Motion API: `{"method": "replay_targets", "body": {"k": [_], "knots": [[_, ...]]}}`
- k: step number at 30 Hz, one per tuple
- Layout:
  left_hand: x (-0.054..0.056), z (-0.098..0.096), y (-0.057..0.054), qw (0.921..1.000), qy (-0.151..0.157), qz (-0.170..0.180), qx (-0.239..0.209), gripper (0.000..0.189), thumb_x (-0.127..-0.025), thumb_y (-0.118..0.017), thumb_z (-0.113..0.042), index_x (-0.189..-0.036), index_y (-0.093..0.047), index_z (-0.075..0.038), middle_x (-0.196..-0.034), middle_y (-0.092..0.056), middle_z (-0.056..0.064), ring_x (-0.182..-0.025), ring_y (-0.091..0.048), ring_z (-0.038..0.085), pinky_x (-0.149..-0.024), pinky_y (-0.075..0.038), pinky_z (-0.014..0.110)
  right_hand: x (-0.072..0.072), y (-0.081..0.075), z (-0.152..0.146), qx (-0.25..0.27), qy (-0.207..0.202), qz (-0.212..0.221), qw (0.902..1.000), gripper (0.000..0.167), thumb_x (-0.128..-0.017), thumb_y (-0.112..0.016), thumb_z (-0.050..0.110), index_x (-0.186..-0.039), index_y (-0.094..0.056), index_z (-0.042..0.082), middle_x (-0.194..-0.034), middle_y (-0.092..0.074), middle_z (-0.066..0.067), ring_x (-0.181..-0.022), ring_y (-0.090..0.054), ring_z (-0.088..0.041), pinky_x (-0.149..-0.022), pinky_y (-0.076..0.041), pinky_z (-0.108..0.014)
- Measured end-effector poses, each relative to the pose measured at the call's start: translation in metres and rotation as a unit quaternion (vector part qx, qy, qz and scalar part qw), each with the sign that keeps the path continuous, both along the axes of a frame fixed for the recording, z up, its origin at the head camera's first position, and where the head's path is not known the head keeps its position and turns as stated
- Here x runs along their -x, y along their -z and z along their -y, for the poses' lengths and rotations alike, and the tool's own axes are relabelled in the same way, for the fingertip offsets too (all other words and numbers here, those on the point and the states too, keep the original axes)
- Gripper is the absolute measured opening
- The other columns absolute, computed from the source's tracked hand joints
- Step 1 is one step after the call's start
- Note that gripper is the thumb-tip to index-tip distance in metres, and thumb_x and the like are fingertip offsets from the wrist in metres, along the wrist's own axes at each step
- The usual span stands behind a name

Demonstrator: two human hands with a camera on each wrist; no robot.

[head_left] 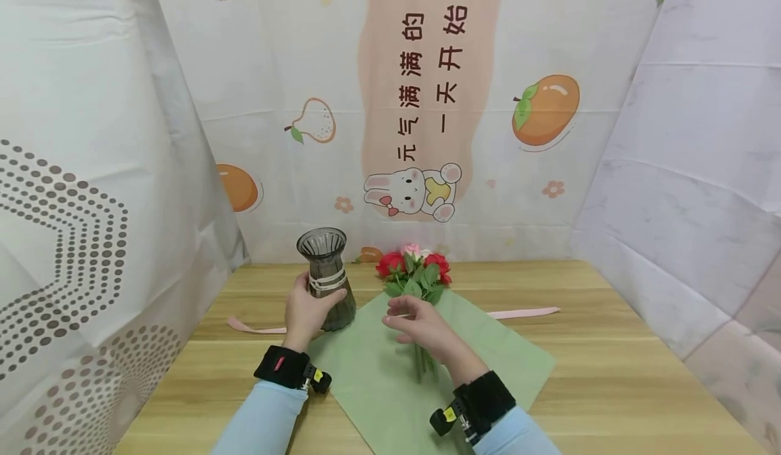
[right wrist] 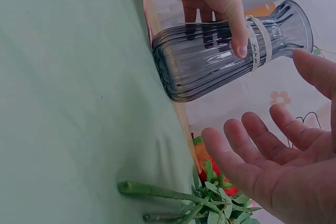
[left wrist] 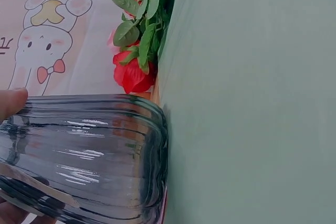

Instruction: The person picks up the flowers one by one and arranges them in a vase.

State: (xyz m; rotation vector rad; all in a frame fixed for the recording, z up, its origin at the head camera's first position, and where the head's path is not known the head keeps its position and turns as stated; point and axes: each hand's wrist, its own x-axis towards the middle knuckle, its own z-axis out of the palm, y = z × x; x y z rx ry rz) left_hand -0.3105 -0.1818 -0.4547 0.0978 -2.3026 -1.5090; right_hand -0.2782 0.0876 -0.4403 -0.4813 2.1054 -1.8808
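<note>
My left hand (head_left: 307, 312) grips a grey ribbed glass vase (head_left: 332, 299) round its body, tilted slightly, near the left corner of a green sheet of wrapping paper (head_left: 372, 373). A pale ribbon with small print circles the vase's narrow part. My right hand (head_left: 421, 326) hovers over the paper with fingers spread and loosely bent, holding nothing, as the right wrist view also shows. Beneath and beyond it lies a bunch of red and pink roses (head_left: 415, 268) with green leaves; its stems (right wrist: 157, 190) point toward me, partly hidden by the right hand in the head view.
A pink ribbon (head_left: 525, 312) runs under the paper and pokes out on both sides. All of it lies on a wooden table (head_left: 610, 373). A printed cloth (head_left: 262, 102) hangs behind the table, with more cloth at both sides.
</note>
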Motion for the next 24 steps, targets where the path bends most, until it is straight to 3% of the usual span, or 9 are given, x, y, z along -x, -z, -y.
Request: {"method": "replay_targets", "body": {"k": [6,13,24], "knots": [[0.002,-0.001,0.001,1.0,-0.002,0.0,-0.009,0.093,-0.076,-0.09,-0.04,-0.148,-0.042,-0.007,-0.139,-0.056,0.016,-0.122,-0.056,0.035,-0.101,-0.044,0.054,0.0,0.0,-0.001,-0.004,-0.002,-0.001,1.0,0.053,-0.097,-0.072,0.029,-0.137,-0.054,-0.001,-0.127,-0.061,-0.014,-0.114,-0.061,-0.026,-0.089,-0.055,-0.052],[0.003,-0.001,0.004,0.9997,0.019,-0.005,-0.013,0.094,-0.078,-0.09,-0.035,-0.15,-0.039,-0.003,-0.141,-0.053,0.02,-0.128,-0.053,0.037,-0.104,-0.043,0.056,-0.002,-0.001,-0.003,-0.004,-0.002,-0.004,1.0,0.053,-0.098,-0.071,0.028,-0.139,-0.053,-0.001,-0.129,-0.06,-0.017,-0.115,-0.06,-0.027,-0.088,-0.056,-0.05],[0.0,0.004,-0.005,0.999,0.036,0.008,-0.025,0.087,-0.081,-0.087,-0.04,-0.147,-0.043,-0.004,-0.141,-0.054,0.019,-0.13,-0.051,0.039,-0.103,-0.044,0.058,-0.003,-0.013,-0.012,0.008,-0.002,-0.012,0.9999,0.052,-0.099,-0.069,0.027,-0.139,-0.052,0.0,-0.135,-0.055,-0.023,-0.118,-0.059,-0.029,-0.092,-0.054,-0.049]]}}
